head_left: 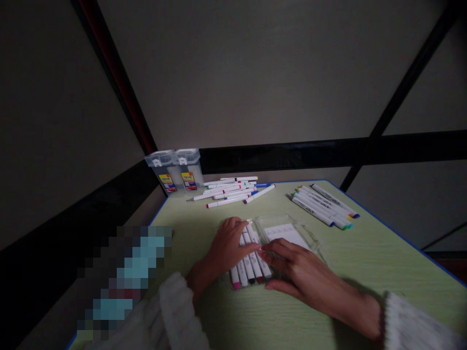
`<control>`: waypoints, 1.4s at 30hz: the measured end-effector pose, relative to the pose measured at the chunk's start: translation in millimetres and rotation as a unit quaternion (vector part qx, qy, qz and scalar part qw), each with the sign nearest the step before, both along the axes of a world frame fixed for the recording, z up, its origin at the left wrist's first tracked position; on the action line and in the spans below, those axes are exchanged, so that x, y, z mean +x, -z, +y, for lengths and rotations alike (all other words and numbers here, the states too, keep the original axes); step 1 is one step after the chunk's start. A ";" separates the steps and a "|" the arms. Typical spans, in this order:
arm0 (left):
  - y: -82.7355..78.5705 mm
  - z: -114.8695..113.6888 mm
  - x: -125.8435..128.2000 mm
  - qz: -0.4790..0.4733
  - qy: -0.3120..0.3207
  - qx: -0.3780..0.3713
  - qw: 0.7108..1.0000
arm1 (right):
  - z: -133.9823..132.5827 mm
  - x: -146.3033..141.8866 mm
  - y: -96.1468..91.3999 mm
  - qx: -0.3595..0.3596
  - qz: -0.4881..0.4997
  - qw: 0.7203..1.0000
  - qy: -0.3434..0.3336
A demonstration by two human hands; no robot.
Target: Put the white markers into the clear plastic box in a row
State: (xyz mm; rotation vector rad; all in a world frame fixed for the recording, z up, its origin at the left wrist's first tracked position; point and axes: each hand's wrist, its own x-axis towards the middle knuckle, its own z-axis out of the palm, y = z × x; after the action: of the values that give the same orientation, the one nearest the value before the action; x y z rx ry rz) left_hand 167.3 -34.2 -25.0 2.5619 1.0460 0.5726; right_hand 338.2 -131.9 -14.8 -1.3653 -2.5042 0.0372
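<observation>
In the middle of the table lies a clear plastic case (288,221), opened flat. A row of white markers (251,265) with pink, grey, black and red ends fills its left half. My left hand (229,245) lies over the left side of that row, thumb stretched across the markers and fingers toward their far ends. From the right, my right hand (295,267) reaches in with its fingertips at the row's right edge, close to the left thumb; its own thumb is apart. A white paper insert (286,233) with printing shows in the right half, partly hidden by the right hand.
Loose white markers (233,192) with coloured ends are heaped at the back. More markers (321,206) lie in a bunch at the back right. Two clear lidded boxes (178,172) stand at the back left corner. Walls border the table's back, and a blurred-out patch (134,272) covers its left edge.
</observation>
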 end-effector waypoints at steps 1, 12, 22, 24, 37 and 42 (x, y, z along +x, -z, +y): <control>0.1 0.2 0.1 0.001 -0.001 0.000 1.000 | -0.4 0.4 -0.1 0.002 -0.003 1.000 -0.001; 0.1 0.5 0.7 0.001 -0.003 -0.002 1.000 | -3.5 0.9 -0.1 -0.006 -0.008 1.000 -0.001; -0.2 0.6 2.0 0.004 -0.009 -0.005 1.000 | -3.7 -0.1 1.0 -0.004 -0.026 1.000 0.004; 0.2 0.8 2.2 0.004 -0.010 -0.005 1.000 | -3.6 -0.4 0.2 -0.007 -0.034 0.999 0.004; -1.7 1.4 1.1 -0.002 -0.006 -0.010 1.000 | -1.7 0.2 1.7 0.034 -0.042 0.997 -0.054; -1.2 1.1 0.9 -0.008 -0.007 -0.012 1.000 | -1.5 -1.8 -2.8 0.015 -0.029 0.998 -0.045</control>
State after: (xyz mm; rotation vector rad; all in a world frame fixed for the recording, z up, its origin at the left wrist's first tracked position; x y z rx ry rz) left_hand 168.2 -33.1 -23.8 2.5262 1.0602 0.5796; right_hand 336.5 -133.4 -12.0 -1.2585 -2.6022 -0.0204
